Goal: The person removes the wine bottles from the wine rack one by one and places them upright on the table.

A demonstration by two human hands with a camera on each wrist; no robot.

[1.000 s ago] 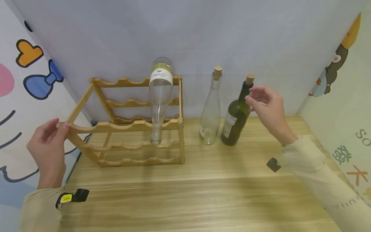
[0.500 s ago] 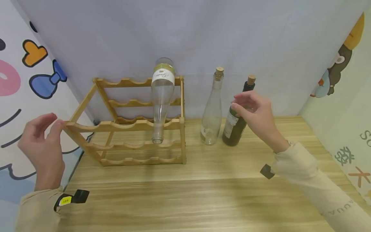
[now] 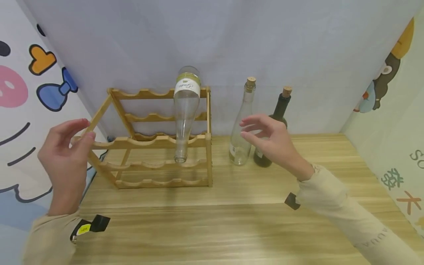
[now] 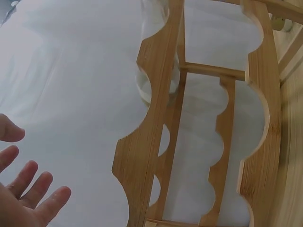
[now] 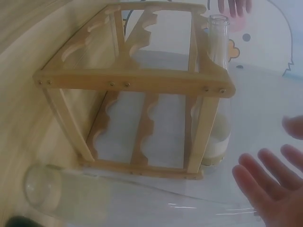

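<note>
My left hand (image 3: pixel 67 154) hovers at the front left corner of the wooden wine rack (image 3: pixel 145 143). Its fingers (image 4: pixel 35 189) are spread apart in the left wrist view, clear of the wood. My right hand (image 3: pixel 269 136) is in front of the corked clear bottle (image 3: pixel 241 147) and the corked dark green bottle (image 3: pixel 279 114), hiding part of both. Loosely bent, its fingers (image 5: pixel 265 179) hold nothing. Across the top of the rack lies an uncorked clear bottle (image 3: pixel 186 110) with a white and gold label, its neck toward me. Both corked bottles stand upright right of the rack.
A wood-grain table (image 3: pixel 185 228) carries the rack and bottles. Behind it hangs a pale grey backdrop (image 3: pixel 215 40). Cartoon-printed panels stand at the left (image 3: pixel 20 147) and right (image 3: pixel 391 147) sides.
My right hand has moved left and slightly down, from beside the green bottle's neck to before the clear bottle. My left hand drew off the rack's corner, then came back right.
</note>
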